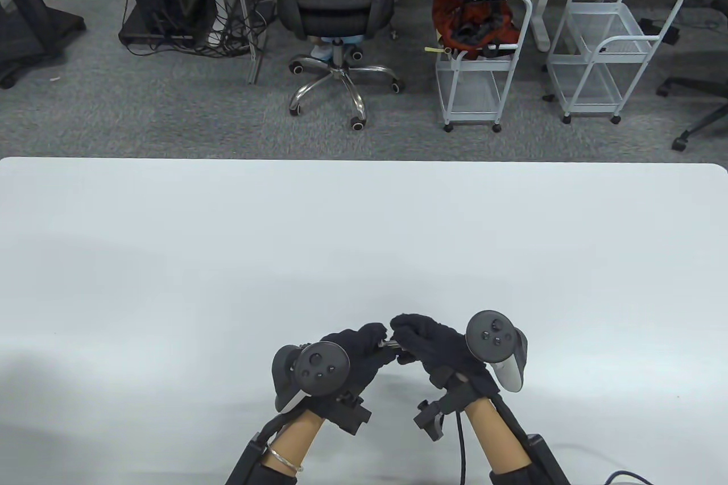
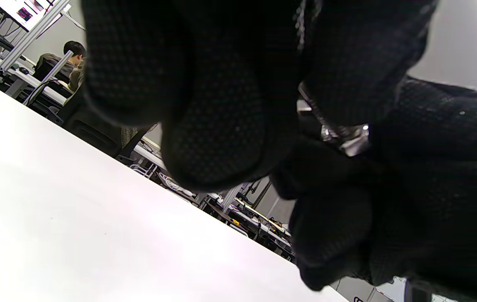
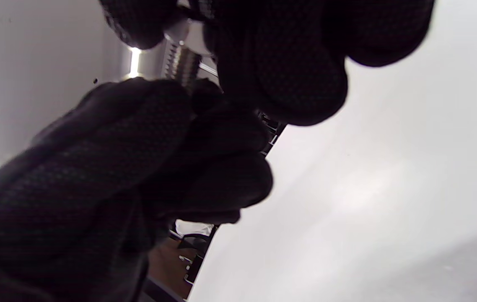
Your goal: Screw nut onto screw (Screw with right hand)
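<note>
Both gloved hands meet near the table's front edge in the table view. My left hand (image 1: 376, 342) grips a metal screw (image 1: 390, 344), of which only a short stretch shows between the fingertips. My right hand (image 1: 402, 337) pinches the nut at the screw's other end. In the left wrist view the threaded shaft (image 2: 310, 105) runs from my left fingers (image 2: 221, 126) to the shiny nut (image 2: 348, 141), with the right hand's fingers around it. In the right wrist view the threads (image 3: 182, 63) show between my right fingers (image 3: 289, 75) above and the left hand below.
The white table (image 1: 364, 235) stretches out beyond the hands. Past its far edge stand an office chair (image 1: 335, 7) and two white wire carts (image 1: 483, 70) on grey carpet.
</note>
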A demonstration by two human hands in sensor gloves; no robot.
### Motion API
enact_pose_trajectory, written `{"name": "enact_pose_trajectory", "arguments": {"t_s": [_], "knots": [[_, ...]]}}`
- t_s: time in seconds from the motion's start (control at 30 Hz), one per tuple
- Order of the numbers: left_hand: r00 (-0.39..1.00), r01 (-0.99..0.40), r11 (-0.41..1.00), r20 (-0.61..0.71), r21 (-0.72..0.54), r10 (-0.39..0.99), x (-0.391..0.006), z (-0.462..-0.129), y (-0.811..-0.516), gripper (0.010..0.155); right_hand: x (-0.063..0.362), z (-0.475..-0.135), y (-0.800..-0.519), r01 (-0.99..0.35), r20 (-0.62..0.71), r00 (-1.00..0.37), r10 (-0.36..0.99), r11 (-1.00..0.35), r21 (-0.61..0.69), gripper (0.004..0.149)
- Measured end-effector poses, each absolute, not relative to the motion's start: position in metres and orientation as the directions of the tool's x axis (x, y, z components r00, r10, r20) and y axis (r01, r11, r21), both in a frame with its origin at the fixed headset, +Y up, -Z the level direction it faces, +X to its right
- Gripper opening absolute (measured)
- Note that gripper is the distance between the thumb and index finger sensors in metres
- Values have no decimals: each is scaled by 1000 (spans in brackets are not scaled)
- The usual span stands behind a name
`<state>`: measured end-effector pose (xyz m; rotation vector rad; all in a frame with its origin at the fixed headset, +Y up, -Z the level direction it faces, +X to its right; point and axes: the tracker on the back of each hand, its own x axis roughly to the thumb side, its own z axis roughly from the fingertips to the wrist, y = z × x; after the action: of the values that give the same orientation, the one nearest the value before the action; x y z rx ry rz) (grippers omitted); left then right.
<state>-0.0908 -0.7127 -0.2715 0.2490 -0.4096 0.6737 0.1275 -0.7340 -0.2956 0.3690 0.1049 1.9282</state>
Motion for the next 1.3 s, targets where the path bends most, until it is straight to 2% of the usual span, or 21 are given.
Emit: {"name": "enact_pose_trajectory", "arguments": {"t_s": [0.2,0.3,0.43,0.47,0.57,0.7,0.8,0.87,0.97,1.03,1.17,1.23,1.3], "knots": [[712,-632,769,463,95,528,-90,-271,-712,48,127,-294,-738,-896,188,-388,902,-417,152,49],[705,-644,759,457,93,542,-91,-271,-711,47,129,-296,-737,-896,177,-361,916,-393,208,51],[712,-639,762,457,107,533,-92,-271,-710,47,134,-302,-734,-833,105,-264,959,-282,476,55],[711,-639,762,459,107,532,-92,-271,-710,47,135,-302,-734,-833,107,-265,958,-283,475,55],[709,-641,760,463,107,532,-90,-270,-710,47,134,-302,-733,-856,131,-284,950,-313,411,54],[693,-657,748,468,96,548,-88,-270,-709,47,133,-299,-730,-833,188,-418,889,-458,310,56],[705,-642,759,473,109,529,-89,-270,-709,47,132,-295,-728,-847,210,-425,881,-469,251,57],[705,-640,761,475,106,527,-88,-269,-710,47,130,-294,-727,-875,238,-395,887,-442,196,53],[699,-646,757,475,98,535,-88,-269,-710,47,131,-293,-729,-871,216,-431,876,-466,155,49],[712,-628,770,477,107,515,-88,-269,-710,47,131,-295,-730,-868,178,-424,888,-455,200,52],[744,-599,787,468,148,478,-91,-269,-708,47,132,-300,-730,-802,127,-334,934,-353,481,56],[726,-616,777,474,127,498,-90,-268,-708,47,132,-300,-730,-812,144,-346,927,-373,449,54],[716,-616,777,503,128,484,-89,-268,-707,47,132,-298,-732,-812,130,-421,898,-437,387,56]]}}
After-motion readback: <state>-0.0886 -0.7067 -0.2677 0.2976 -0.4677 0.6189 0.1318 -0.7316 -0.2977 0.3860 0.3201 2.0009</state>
